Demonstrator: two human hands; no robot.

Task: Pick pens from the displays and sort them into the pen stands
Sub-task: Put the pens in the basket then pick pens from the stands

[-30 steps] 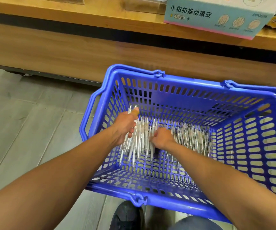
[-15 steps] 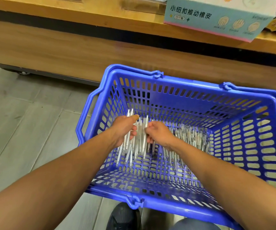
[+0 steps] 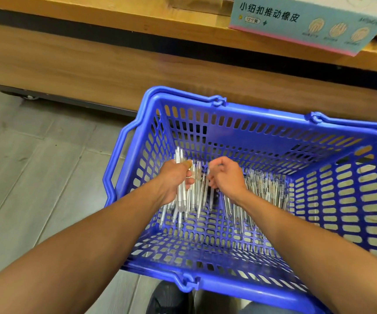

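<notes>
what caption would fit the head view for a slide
Left hand grips a bunch of clear pens inside a blue basket while the right hand picks up another.

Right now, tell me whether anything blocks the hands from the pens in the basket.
Nothing visible does. Both hands are already inside the blue basket, whose top is open: the left hand grips a bunch of clear pens, and the right hand is curled over the loose pens on the bottom.
</notes>
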